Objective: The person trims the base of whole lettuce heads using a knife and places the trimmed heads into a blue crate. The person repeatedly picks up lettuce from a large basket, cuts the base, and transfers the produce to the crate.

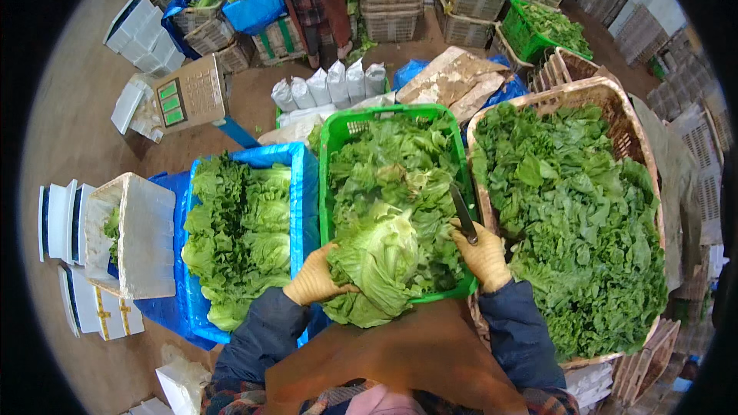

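Observation:
In my left hand (pixel 317 279), which wears a tan glove, is a head of leafy lettuce (pixel 380 265), its pale cut side facing up. The head is over the near edge of a green plastic basket (pixel 324 184) full of loose lettuce leaves. My right hand (pixel 481 253), gloved too, grips a knife (pixel 463 214) at the basket's right side, its dark blade pointing up and away from me. On the left, a crate lined with blue plastic (pixel 305 202) contains rows of lettuce heads (pixel 268 213). To the right a large dirty crate (pixel 648 167) is heaped with green leaves (pixel 576 230).
A digital scale (pixel 190 95) stands beyond the blue-lined crate. White filled bags (pixel 328 86) and brown sheeting (pixel 452 78) lie behind the basket. A foam box (pixel 147 236) is at far left. Another person (pixel 305 0) stands among stacked crates (pixel 392 6).

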Demonstrator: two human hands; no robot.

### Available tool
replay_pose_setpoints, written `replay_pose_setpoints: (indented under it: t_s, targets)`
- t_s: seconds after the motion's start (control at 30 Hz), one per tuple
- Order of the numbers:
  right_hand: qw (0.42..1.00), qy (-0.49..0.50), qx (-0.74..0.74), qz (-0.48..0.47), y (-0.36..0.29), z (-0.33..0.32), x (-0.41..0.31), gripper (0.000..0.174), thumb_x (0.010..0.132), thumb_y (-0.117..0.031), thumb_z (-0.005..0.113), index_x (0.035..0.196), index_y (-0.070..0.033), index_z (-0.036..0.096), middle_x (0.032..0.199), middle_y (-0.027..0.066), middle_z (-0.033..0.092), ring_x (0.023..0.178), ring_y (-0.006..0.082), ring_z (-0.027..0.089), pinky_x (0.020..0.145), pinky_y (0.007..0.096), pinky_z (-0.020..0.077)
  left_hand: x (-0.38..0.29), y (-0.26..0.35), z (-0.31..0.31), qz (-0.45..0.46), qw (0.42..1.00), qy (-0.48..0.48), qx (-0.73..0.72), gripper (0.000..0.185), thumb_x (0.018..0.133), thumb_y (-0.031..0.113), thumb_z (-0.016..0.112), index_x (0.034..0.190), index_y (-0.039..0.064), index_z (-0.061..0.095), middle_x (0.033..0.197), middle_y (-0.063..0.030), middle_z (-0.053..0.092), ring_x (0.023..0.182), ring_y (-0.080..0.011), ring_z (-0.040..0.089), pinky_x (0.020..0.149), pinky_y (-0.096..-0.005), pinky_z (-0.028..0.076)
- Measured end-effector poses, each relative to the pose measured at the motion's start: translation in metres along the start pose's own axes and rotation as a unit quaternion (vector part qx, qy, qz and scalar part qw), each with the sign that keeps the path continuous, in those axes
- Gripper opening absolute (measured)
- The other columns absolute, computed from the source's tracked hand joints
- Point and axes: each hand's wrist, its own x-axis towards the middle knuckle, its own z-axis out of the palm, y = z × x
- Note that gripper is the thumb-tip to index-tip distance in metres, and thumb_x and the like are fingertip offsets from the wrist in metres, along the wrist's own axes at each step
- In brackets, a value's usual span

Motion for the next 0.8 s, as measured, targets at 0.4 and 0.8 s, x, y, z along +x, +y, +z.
replay_pose_setpoints:
  t_s: [0.4,0.8]
  targets:
    - [0.962,-0.031,0.246,-0.117,-0.085,0.000,0.030,0.057,0.090,-0.030,0.080,0.134,-0.003,0.056,0.112,0.0062,0.068,0.099,0.0155,0.062,0.089,0.0302,0.0516,0.081,0.121,-0.041,0.154,0.845,0.212,0.466,0.085,0.055,0.006,0.075,0.138,0.021,0.062,0.135,-0.0127,0.062,0.121,-0.0354,0.060,0.084,-0.0461,0.051]
    - [0.981,-0.181,-0.031,-0.066,-0.050,-0.048,0.062,0.055,0.086,-0.023,0.082,0.135,-0.006,0.063,0.097,0.0037,0.070,0.083,0.0117,0.064,0.077,0.0279,0.0524,0.035,-0.089,0.017,-0.075,0.905,-0.104,-0.406,0.083,0.084,0.031,0.085,0.151,0.003,0.045,0.144,-0.0106,0.057,0.127,-0.0191,0.057,0.109,-0.0370,0.046]
